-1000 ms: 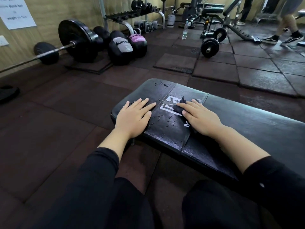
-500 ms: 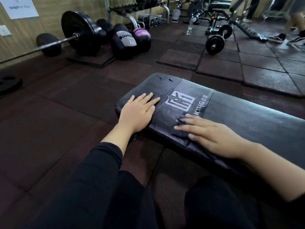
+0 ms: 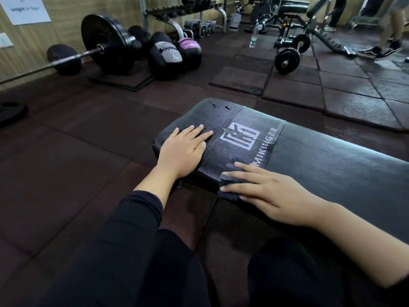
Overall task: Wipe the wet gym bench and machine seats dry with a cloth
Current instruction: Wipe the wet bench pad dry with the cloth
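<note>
Head view: a dark cloth (image 3: 229, 187) is pressed flat under the straight fingers of the right hand (image 3: 269, 191) at the near edge of the bench (image 3: 332, 156). The left hand (image 3: 183, 149) is laid flat, holding nothing. Droplets (image 3: 218, 105) at the far end could be missed; the overhanging cloth could be dragged off.

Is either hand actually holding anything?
No grip: the right hand presses a dark cloth flat onto the bench under straight fingers. The left hand rests bare.
</note>
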Tool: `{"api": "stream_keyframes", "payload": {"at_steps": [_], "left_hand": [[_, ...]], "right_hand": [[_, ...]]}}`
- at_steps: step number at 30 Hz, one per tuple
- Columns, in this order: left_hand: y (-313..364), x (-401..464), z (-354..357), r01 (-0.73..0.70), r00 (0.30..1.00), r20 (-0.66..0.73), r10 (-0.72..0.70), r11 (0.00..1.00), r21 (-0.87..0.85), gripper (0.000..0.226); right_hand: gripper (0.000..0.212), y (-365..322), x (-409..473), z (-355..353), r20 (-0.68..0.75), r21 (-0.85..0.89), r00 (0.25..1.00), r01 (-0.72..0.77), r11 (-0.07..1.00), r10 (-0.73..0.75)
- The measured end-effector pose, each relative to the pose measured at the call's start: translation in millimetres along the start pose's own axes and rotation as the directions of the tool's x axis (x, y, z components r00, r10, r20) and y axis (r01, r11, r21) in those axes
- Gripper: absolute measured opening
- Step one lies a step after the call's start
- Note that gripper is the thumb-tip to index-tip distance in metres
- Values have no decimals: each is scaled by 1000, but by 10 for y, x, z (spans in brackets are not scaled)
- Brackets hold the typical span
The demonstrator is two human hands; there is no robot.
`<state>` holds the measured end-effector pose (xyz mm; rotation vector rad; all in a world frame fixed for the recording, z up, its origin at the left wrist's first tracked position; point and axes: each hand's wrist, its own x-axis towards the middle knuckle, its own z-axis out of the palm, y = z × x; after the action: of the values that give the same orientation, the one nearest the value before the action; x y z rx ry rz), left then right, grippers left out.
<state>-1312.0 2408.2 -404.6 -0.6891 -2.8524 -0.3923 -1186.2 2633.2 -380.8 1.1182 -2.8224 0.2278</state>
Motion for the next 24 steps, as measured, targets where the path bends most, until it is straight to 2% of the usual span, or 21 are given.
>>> {"api": "stream_keyframes", "payload": {"at_steps": [2,4,6,8,12,15,19,21,24], "left_hand": [[1,-1,2,0,1000,-2,0,1000,-1,45],[3,0,8,3,1000,-8,-3,1000,-6,44],[1,6,10,5,1000,-9,-5,1000,-9,44],[-4,18,15,2,1000,-8,-2,1000,-9,44],[-22,27,23,-5,1000,-10,5,1000,-25,44],[-33,28,21,-18,1000,-11,18,1000,-10,47],[-23,23,19,-6,1000,0,6,1000,-15,44],[-25,24,16,0,1000,3,0,1000,-26,44],[-28,20,16,5,1000,12,-5,1000,-23,45]], "right_hand": [[41,132,-72,-75,26,98,999,-25,995,23],[41,267,-32,-129,27,160,992,-125,979,122],[36,335,93,-128,31,159,967,-256,953,254],[38,289,260,-66,27,102,953,-303,948,301],[54,2,399,66,-4,38,986,-168,985,168],[48,-19,230,45,20,34,999,-29,999,29],[42,199,169,-113,57,183,998,-3,983,-8],[39,367,250,-142,63,184,993,-107,977,96],[38,650,463,-126,98,114,938,-342,933,332]]}}
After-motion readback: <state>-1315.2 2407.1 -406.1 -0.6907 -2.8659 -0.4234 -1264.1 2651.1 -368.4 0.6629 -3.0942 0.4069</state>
